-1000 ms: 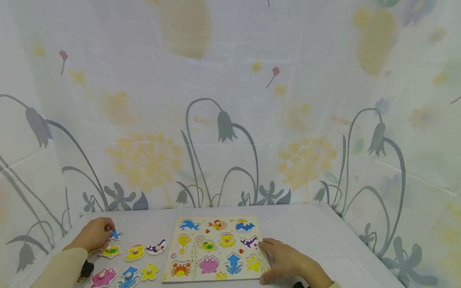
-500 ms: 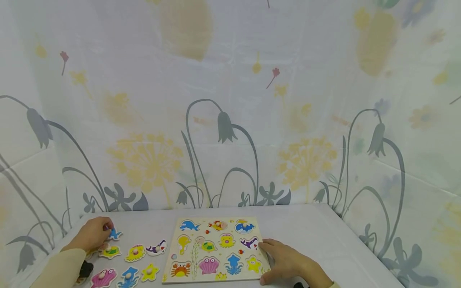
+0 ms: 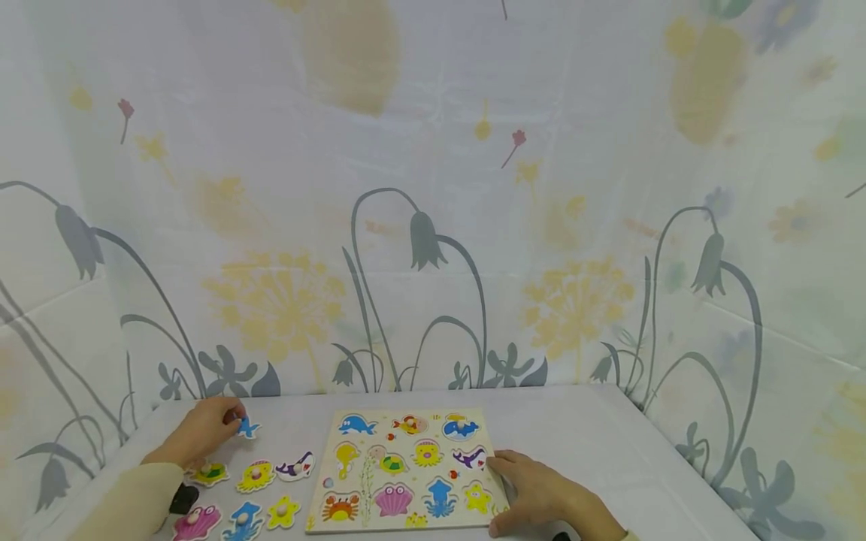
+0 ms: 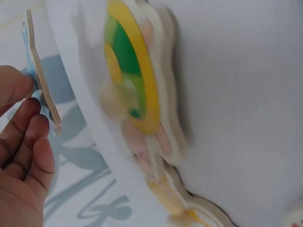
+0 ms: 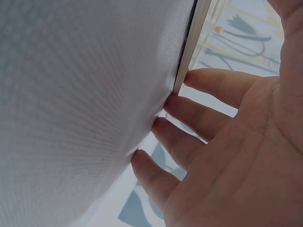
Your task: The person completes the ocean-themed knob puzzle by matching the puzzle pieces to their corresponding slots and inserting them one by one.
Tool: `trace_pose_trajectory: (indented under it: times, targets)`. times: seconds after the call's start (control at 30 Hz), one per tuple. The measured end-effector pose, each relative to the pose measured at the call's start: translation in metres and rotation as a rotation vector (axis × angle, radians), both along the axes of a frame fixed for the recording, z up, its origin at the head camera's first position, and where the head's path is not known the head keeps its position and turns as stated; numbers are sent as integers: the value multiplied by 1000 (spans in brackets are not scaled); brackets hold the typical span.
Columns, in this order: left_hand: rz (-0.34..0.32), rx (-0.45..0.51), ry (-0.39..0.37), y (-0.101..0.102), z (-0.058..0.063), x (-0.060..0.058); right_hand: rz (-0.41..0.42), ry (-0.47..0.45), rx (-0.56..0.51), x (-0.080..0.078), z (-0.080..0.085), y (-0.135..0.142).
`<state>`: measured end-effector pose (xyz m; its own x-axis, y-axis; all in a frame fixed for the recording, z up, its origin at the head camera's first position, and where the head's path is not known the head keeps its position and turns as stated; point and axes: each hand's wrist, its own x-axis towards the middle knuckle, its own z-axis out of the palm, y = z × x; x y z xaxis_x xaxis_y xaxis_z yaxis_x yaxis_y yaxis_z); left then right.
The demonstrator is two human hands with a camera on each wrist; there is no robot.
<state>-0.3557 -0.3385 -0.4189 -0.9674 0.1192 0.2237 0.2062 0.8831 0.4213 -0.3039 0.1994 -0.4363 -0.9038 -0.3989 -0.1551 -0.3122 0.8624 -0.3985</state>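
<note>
My left hand (image 3: 210,427) pinches a blue whale-shaped puzzle piece (image 3: 249,429) at the back left of the table. In the left wrist view this piece (image 4: 40,78) stands edge-on at the fingertips, clear of the tabletop. A pale wooden puzzle board (image 3: 386,524) with sea-animal pictures lies in the middle. At its right edge rests my right hand (image 3: 541,488), fingers extended. The right wrist view has fingertips (image 5: 142,158) on the white cloth and one against the board's side (image 5: 189,47). A fish piece (image 3: 410,423) and a whale piece (image 3: 461,426) with knobs sit in the board's top row.
Left of the board lie several knobbed pieces: a turtle (image 3: 208,472), an octopus (image 3: 255,476), a purple shark (image 3: 295,466), a shell (image 3: 195,521), a squid (image 3: 242,521) and a starfish (image 3: 283,512). A flower-printed curtain (image 3: 433,315) rises behind the table.
My left hand has moved right and slightly away from me, carrying the blue whale piece past the turtle. My right hand and the board have stayed in place.
</note>
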Motion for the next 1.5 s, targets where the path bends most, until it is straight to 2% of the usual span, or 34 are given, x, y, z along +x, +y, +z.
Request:
trace_pose_trajectory:
  times: [0.17, 0.5, 0.83, 1.07, 1.3, 1.5]
  targets:
    - [-40, 4, 12, 20, 3, -1, 1, 0, -1, 0, 0, -1]
    - [-183, -36, 81, 57, 9, -5, -15, -8, -3, 0, 1, -1]
    - [-189, -30, 64, 97, 14, -12, -3, 7, 5, 0, -1, 0]
    - [-228, -1, 111, 126, 5, -18, 1, 4, 9, 0, -2, 0]
    - [-183, -20, 45, 150, -4, -20, 12, -6, 4, 0, -1, -1]
    - [-193, -19, 59, 162, -6, -30, 8, -7, -2, 1, 2, 0]
